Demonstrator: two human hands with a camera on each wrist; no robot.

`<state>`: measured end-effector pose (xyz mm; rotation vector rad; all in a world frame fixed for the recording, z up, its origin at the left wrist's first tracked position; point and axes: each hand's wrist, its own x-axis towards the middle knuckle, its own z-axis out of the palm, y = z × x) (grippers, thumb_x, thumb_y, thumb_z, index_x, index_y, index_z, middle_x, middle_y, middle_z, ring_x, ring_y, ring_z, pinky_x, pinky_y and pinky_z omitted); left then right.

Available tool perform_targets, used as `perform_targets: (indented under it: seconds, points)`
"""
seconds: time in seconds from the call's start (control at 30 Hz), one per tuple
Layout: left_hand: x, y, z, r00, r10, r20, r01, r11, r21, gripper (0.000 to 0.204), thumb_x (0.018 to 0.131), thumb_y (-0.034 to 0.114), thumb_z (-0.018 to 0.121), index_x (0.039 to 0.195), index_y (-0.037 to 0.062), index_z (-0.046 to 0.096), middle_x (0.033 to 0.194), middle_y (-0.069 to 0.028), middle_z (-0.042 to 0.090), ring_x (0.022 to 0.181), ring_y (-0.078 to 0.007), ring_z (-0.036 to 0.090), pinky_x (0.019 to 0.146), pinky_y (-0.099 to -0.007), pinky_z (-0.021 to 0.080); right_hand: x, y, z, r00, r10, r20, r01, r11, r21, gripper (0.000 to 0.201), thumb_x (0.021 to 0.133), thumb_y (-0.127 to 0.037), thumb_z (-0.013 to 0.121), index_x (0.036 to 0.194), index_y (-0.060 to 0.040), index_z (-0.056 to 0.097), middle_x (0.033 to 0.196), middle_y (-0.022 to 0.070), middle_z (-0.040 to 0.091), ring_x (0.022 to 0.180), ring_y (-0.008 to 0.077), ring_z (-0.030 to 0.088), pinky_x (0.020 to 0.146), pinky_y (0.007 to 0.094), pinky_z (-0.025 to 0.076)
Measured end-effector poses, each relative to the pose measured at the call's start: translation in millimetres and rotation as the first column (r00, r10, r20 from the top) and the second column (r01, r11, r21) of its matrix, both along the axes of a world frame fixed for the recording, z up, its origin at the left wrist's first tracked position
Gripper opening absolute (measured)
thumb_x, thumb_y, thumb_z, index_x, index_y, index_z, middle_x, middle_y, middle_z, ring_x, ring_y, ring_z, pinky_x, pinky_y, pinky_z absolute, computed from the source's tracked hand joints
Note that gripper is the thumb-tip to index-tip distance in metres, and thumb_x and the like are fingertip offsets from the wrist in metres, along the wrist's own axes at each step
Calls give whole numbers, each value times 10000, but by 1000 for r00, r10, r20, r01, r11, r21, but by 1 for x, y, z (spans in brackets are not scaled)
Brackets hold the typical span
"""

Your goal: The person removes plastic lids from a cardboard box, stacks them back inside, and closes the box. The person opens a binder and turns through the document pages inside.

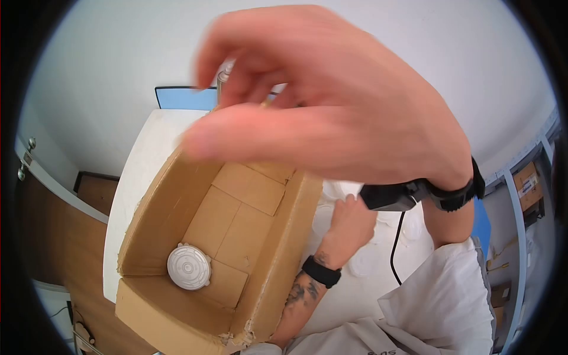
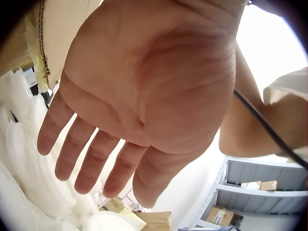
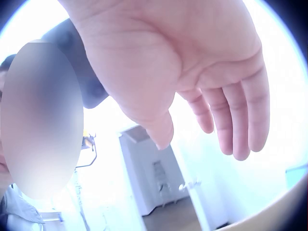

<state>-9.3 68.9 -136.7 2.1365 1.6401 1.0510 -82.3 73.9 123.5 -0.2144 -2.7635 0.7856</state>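
Observation:
In the head view my right hand (image 1: 331, 89) is raised close to the camera above the far part of an open cardboard box (image 1: 278, 254). Its fingers are loosely bent with nothing between them, and the right wrist view shows its bare palm. To the right of the box, low over the white table, is my left hand (image 1: 352, 228), among translucent white round pieces (image 1: 359, 263). Extended, slightly spread fingers and a bare palm show in the left wrist view. Inside the box, near its front left corner, lies a round white lid (image 1: 189, 267) with ridged rings and small edge tabs.
The box stands on a white table (image 1: 133, 165) with a blue panel (image 1: 184, 97) at its back edge. A black cable (image 1: 395, 248) runs down over the table on the right. Shelving with cardboard boxes (image 1: 526, 186) stands farther right.

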Motion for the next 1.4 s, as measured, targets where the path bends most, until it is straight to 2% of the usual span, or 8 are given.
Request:
perform_targets:
  seconds: [0.07, 0.13, 0.33, 0.63, 0.9, 1.2, 1.27, 1.4]
  points:
    - [0, -8, 28, 994, 105, -26, -108, 980, -170, 245, 786, 137, 763, 1003, 29, 725, 1005, -152, 663, 1052, -376, 636, 850, -493, 546, 84, 18, -2, 969, -201, -143, 204, 979, 2, 341, 880, -232, 789, 1082, -12, 624, 930, 83, 703, 852, 164, 680, 727, 289, 548]
    - [-3, -9, 25, 990, 119, -80, -137, 952, -273, 345, 801, 192, 792, 1075, 12, 687, 1094, -184, 630, 1103, -404, 611, 894, -511, 533, 154, 32, -43, 893, -428, -140, 442, 892, 97, 398, 877, -287, 781, 1031, 34, 601, 845, 174, 684, 757, 313, 684, 687, 379, 542]
    - [10, -14, -8, 938, 197, -284, -302, 868, -395, 567, 723, 254, 895, 1151, 0, 623, 1267, -217, 508, 1174, -447, 559, 943, -551, 519, 297, -20, -210, 595, -737, 322, 655, 676, 337, 574, 818, -467, 820, 1019, 18, 587, 962, 222, 672, 873, 405, 694, 696, 494, 548]
    - [50, -12, 13, 940, 182, -289, -240, 954, -181, 568, 697, 250, 916, 1128, 16, 629, 1179, -186, 585, 1090, -389, 585, 893, -510, 508, 312, -68, -271, 519, -850, 92, 818, 525, 233, 712, 680, -472, 909, 1059, 0, 535, 996, 149, 586, 937, 328, 616, 712, 431, 552]
    - [85, -9, 6, 936, 70, -344, -145, 970, -198, 516, 741, 239, 883, 1141, 19, 643, 1088, -178, 652, 1050, -400, 608, 884, -478, 503, 357, -62, -271, 525, -759, 384, 851, 468, -237, 434, 758, -254, 870, 979, -15, 582, 977, 154, 656, 918, 333, 648, 782, 417, 533]
    - [64, 0, 20, 976, 17, 218, 71, 918, -390, 324, 897, 153, 719, 1155, -4, 602, 1014, -261, 699, 992, -463, 670, 834, -484, 527, 365, -66, -265, 555, -760, 338, 782, 338, -524, 489, 787, -257, 848, 1122, -7, 593, 1016, 162, 662, 936, 325, 654, 828, 416, 527]
    - [60, 1, 15, 955, 36, 294, 60, 949, -310, 284, 945, 201, 687, 1112, -17, 617, 987, -214, 729, 886, -353, 708, 795, -420, 536, 358, -71, -263, 564, -772, 295, 810, 446, -382, 509, 778, -271, 860, 1108, -8, 576, 1051, 160, 650, 950, 330, 641, 836, 426, 524]
    - [53, 2, 18, 949, 20, 314, 77, 953, -293, 306, 935, 186, 682, 1157, -10, 602, 1033, -277, 717, 995, -457, 687, 854, -480, 534, 341, -82, -269, 626, -706, 330, 757, 652, -42, 545, 743, -301, 892, 1034, -3, 541, 1179, 164, 621, 1005, 345, 613, 841, 448, 513]
